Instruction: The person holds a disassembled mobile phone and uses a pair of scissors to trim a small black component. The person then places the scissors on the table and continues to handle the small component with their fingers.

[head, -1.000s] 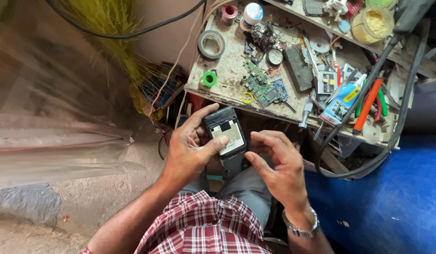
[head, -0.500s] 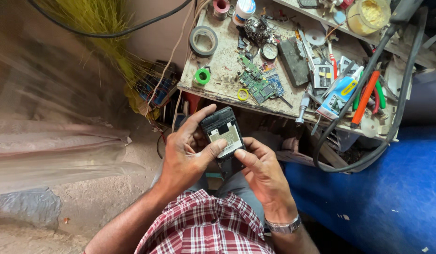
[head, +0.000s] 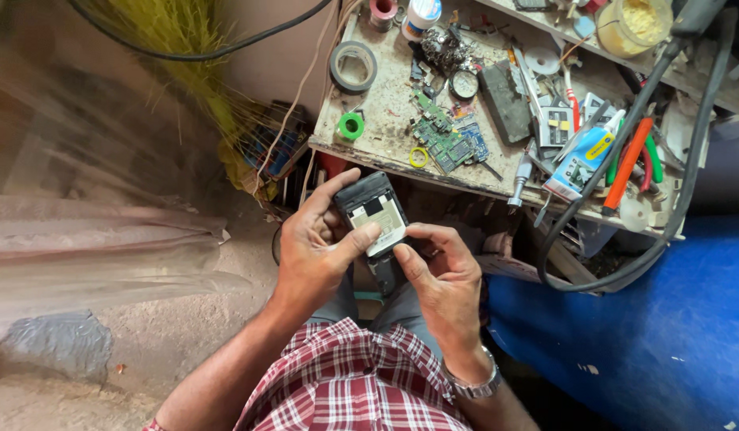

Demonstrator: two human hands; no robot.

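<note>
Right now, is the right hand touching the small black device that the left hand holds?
Touching. The head view shows the right hand with its thumb and fingertips pressed against the lower edge of the black device, which the left hand grips.

left floor (head: 106,239): blurred | jar (head: 636,24): cut off by top edge

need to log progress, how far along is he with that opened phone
Done: the phone has its back cover off, pale inside exposed. In hand: the left hand grips it, thumb across it, while the right hand works its lower edge. Left: no cover is fitted, and circuit boards lie on the workbench.
</note>
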